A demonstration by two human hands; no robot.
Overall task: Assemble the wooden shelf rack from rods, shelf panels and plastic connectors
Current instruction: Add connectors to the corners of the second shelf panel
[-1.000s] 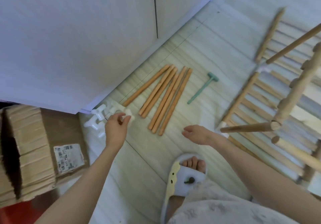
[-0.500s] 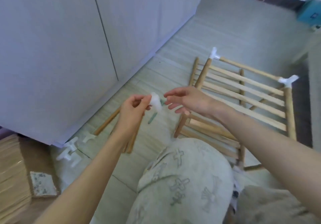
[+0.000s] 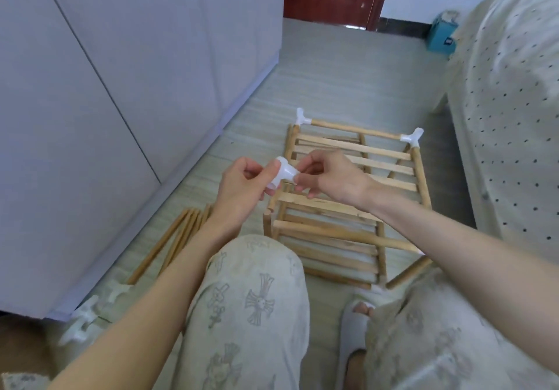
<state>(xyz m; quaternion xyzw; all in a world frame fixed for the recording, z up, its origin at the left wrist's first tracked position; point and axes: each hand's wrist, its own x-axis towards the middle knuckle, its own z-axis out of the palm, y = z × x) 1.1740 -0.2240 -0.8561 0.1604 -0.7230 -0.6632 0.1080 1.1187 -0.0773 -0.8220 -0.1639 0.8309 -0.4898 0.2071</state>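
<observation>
— What's in the hands?

— A white plastic connector (image 3: 282, 173), held up over the half-built rack (image 3: 348, 196). The left hand (image 3: 242, 184) pinches one side of it between thumb and fingertips; the right hand (image 3: 326, 176) pinches the opposite stub, fingers curled in. Both wrists are raised to about knee height, forearms angled in from either side so the hands meet in the middle.

— Risks from here?

— I'd say the main one is orientation. The piece has several sockets, and if it goes onto a bare rod end (image 3: 266, 215) turned the wrong way, the next rod won't line up. It's also a fingertip hold on smooth plastic, so a twist could pop it loose onto the floor (image 3: 332, 87). And the rack lies on its side, so pushing hard on one corner may skew the joints already made.

— Which joints are those?

— Two fitted connectors at the far corners: one far left (image 3: 301, 119), one far right (image 3: 412, 139). The near corners look bare.

— Spare parts?

— Loose wooden rods (image 3: 178, 238) lie on the floor along the white cabinet (image 3: 106, 102), left of the person's knee. More spare connectors (image 3: 87, 317) sit by the cabinet's near corner. A bed with a dotted cover (image 3: 514, 117) runs along the right.
</observation>
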